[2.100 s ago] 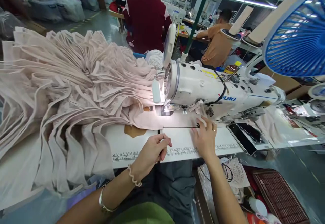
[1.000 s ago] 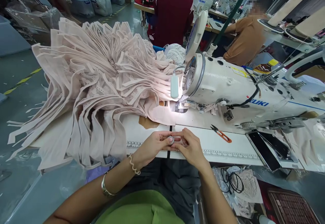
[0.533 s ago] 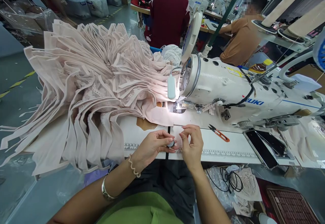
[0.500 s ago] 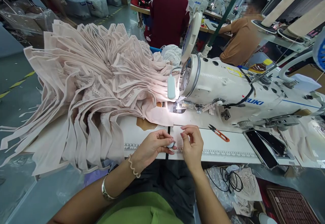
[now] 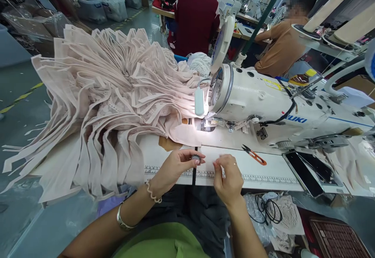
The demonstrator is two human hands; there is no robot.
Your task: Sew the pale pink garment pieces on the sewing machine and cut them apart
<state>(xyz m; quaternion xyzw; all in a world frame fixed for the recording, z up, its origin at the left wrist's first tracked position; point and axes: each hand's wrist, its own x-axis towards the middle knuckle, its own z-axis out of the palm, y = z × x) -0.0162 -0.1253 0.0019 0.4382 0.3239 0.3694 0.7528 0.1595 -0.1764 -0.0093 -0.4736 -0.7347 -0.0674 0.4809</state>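
My left hand (image 5: pixel 175 169) is closed, with a small round metal bobbin (image 5: pixel 195 157) between thumb and fingers above the table edge. To its right, my right hand (image 5: pixel 229 180) is raised with thumb and forefinger pinched together; anything between them is too fine to make out. Both hands are in front of the white sewing machine (image 5: pixel 252 94), whose lamp lights the needle area. A pale pink fabric piece (image 5: pixel 183 134) lies by the needle, joined to a large heap of similar pieces (image 5: pixel 117 82) at the left.
Orange-handled thread snips (image 5: pixel 254 155) lie right of my hands, and a phone (image 5: pixel 303 172) lies farther right. A printed ruler (image 5: pixel 263 178) runs along the table edge. Thread cones (image 5: pixel 326 8) stand at upper right. Two people sit beyond the machine.
My right hand has moved right and slightly down, away from my left. The left hand has risen slightly and turned the bobbin, so its darker metal side shows.
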